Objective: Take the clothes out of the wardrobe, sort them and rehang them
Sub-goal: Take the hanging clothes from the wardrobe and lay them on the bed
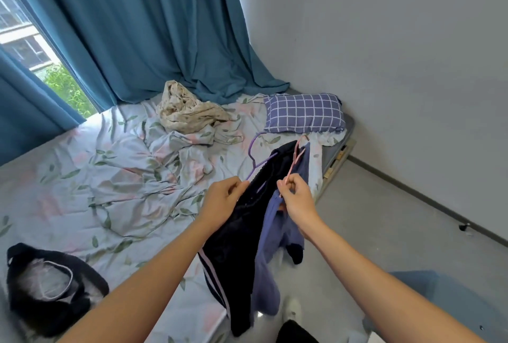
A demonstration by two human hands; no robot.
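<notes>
My left hand (221, 201) grips a purple hanger (257, 161) that carries a black garment (242, 235) with pale side stripes. My right hand (295, 198) pinches a pink hanger (295, 162) from which a blue-violet garment (270, 254) hangs. Both garments dangle over the bed's edge, side by side and touching. A dark garment with a grey lining (49, 285) lies on the bed at lower left. A cream floral cloth (184, 110) is bunched near the curtain.
The bed (90, 177) with a crumpled floral sheet fills the left and middle. A checked purple pillow (303, 113) lies at its head. Teal curtains (143, 26) and a window are behind. Grey floor (384, 232) and a wall are to the right.
</notes>
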